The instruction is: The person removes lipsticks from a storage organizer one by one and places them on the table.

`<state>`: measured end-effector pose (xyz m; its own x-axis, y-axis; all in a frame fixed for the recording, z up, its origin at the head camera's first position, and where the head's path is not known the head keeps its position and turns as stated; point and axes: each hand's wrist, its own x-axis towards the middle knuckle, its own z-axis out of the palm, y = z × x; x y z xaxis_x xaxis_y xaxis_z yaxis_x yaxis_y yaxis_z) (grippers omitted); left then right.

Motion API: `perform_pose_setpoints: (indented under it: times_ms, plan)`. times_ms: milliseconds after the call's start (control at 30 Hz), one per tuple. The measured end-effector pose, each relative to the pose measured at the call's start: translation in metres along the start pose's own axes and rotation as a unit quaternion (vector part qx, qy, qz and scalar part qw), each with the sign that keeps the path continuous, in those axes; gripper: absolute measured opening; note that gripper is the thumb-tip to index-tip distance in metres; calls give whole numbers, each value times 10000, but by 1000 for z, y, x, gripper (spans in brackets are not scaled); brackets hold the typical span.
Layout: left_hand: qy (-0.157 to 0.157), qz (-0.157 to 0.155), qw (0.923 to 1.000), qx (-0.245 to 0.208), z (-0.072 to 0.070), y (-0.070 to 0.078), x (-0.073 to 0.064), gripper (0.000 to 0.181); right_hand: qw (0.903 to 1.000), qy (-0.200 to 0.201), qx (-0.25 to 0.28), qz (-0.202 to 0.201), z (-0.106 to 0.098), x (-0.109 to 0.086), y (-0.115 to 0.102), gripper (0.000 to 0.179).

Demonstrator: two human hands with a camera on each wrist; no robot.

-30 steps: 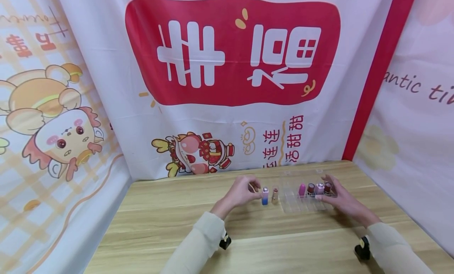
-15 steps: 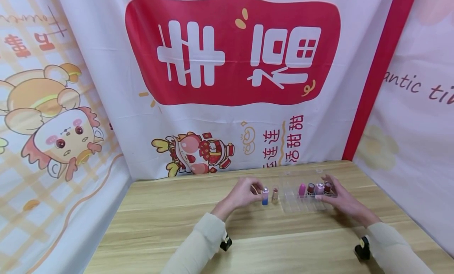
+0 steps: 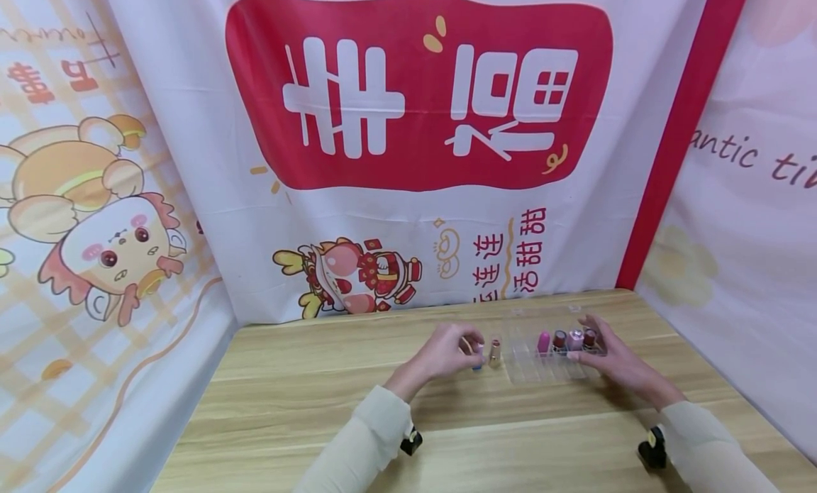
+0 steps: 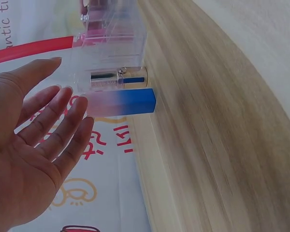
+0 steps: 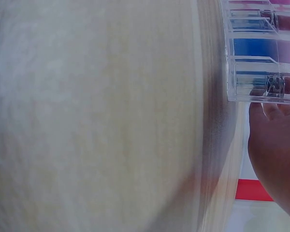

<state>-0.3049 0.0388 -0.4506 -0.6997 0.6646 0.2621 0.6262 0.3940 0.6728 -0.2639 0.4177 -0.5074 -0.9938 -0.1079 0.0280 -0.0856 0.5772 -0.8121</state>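
Observation:
My left hand (image 3: 445, 350) is at an upright pink-to-blue lipstick tube (image 4: 135, 101), hiding most of it in the head view. In the left wrist view, the left thumb and fingers are spread apart, with fingertips right at the tube's pink top. A gold lipstick (image 3: 495, 352) with a clear base stands just right of that tube. My right hand (image 3: 609, 357) grips the right end of a clear lipstick organizer (image 3: 525, 369), thumb at its front and fingers behind. In its slots stand a magenta lipstick (image 3: 543, 342), a pink tube (image 3: 575, 340) and two dark red lipsticks.
The wooden table (image 3: 306, 401) runs back to a printed cloth wall (image 3: 255, 252). More cloth hangs at the left and right sides. Each wrist bears a small black camera, and the sleeves are cream.
My left hand has moved right, so it now covers most of the pink-to-blue tube in the head view. The right hand and organizer stay put.

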Motion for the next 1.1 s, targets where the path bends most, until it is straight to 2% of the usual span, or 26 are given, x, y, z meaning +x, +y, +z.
perform_pose_setpoints:
  times_ms: [500,700,833,1100]
  plan:
    - [-137,-37,9999,14,9,11,2,27,10000,20,18,-90,0,0,3,103]
    - [-154,76,9998,60,13,14,6,25,9999,20,20,-100,1,-1,2,104]
    - [-195,30,9998,71,15,16,7,24,9999,43,14,-102,1,-1,1,103]
    - [-300,129,9994,116,20,20,10,30,9999,31,12,-108,1,-2,1,104]
